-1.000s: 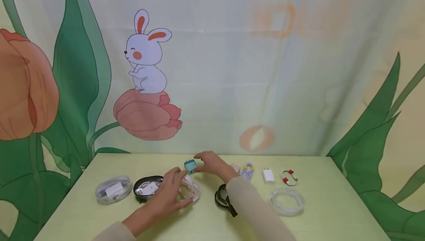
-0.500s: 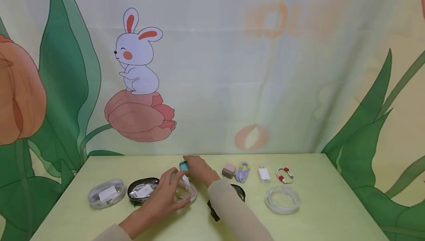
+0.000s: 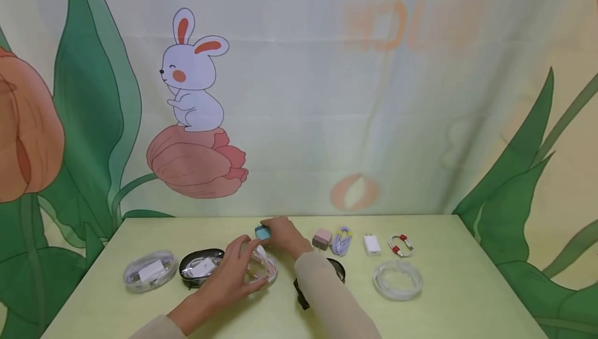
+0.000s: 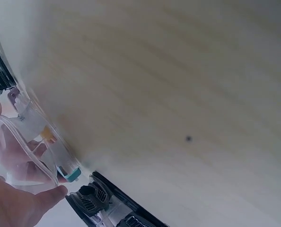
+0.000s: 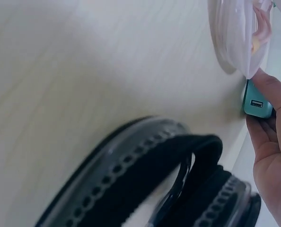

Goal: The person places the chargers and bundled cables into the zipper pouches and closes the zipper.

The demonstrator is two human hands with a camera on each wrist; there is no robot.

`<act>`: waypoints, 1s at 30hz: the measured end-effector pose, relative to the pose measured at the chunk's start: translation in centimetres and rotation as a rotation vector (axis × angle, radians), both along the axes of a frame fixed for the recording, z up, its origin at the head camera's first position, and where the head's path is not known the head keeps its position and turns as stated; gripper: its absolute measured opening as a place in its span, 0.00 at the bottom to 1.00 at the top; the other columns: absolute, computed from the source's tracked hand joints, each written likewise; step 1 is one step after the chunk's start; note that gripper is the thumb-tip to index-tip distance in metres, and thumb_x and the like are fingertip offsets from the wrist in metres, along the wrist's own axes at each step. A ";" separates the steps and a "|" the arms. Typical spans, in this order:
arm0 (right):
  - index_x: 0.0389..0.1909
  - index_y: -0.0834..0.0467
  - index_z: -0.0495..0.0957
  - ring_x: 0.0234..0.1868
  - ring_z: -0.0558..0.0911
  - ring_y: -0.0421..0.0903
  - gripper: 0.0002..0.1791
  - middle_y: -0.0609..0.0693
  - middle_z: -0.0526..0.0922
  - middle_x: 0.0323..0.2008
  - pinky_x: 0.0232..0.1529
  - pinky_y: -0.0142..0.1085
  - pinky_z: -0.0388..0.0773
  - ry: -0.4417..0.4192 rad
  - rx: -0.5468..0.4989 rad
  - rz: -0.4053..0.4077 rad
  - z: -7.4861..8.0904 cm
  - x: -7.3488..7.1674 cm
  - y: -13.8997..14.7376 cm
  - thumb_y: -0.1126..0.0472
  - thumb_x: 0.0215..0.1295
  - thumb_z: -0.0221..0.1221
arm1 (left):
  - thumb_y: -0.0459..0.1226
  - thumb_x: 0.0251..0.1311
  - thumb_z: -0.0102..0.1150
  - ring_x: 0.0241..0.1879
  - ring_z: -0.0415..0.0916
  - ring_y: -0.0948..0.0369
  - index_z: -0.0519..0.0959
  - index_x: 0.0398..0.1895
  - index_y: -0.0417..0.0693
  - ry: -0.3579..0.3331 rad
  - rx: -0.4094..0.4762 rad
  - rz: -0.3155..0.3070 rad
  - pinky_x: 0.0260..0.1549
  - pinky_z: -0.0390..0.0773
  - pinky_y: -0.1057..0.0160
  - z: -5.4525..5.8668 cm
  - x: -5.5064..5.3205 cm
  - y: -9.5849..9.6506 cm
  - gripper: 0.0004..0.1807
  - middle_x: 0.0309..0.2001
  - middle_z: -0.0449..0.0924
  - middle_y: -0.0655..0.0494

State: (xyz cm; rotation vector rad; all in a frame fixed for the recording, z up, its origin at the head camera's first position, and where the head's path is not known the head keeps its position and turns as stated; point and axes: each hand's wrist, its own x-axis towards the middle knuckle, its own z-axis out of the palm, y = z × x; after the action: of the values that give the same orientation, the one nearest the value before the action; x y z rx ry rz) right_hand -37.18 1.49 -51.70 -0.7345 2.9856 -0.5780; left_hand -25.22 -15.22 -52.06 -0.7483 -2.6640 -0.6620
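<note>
While your right grip (image 3: 283, 236) pinches the teal charger (image 3: 263, 232) between thumb and fingers, your left grip (image 3: 231, 269) holds the clear bag (image 3: 271, 271). Right grip is parted only by the charger's width. Left grip is spread wider, thumb on the near side, fingers curled round the far side. Inside the bag: a coiled, pale cable with an orange-yellow bit.

The charger sits at the far side of the desk (image 3: 448, 302), just beyond the bag, prongs to the far side. Right wrist view shows its USB port. Can't tell if it rests on the desk.

Left of your left grip: a black case (image 3: 203, 253) with white contents, and farther left a clear bundle (image 3: 132, 275) with a white adapter (image 3: 151, 271) on it. Your right sleeve (image 3: 338, 300) partly covers a black coil (image 3: 302, 301).

Right of your right grip, far row, left to right: pink charger (image 3: 322, 238), lilac cable (image 3: 342, 243) with yellow ties, white charger (image 3: 371, 244), short white cable (image 3: 396, 250) with red ends. Nearer, below those last two, lies a clear coil (image 3: 397, 294). Backdrop (image 3: 299, 121) has a printed rabbit on a tulip.
</note>
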 end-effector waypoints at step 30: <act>0.57 0.52 0.85 0.43 0.83 0.42 0.31 0.49 0.88 0.50 0.42 0.27 0.77 -0.028 -0.013 0.098 3.3 -0.8 3.0 0.50 0.50 0.78 | 0.56 0.51 0.77 0.69 0.61 0.44 0.65 0.72 0.47 -0.029 -0.030 0.027 0.60 0.74 0.42 0.0 0.0 0.1 0.49 0.68 0.62 0.38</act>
State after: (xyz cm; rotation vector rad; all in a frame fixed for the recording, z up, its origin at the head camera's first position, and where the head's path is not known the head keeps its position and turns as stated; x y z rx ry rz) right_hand -37.95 4.50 -48.42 -0.8606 2.9033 -0.5973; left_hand -25.21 -15.16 -52.02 -0.7152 -2.7104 -0.6324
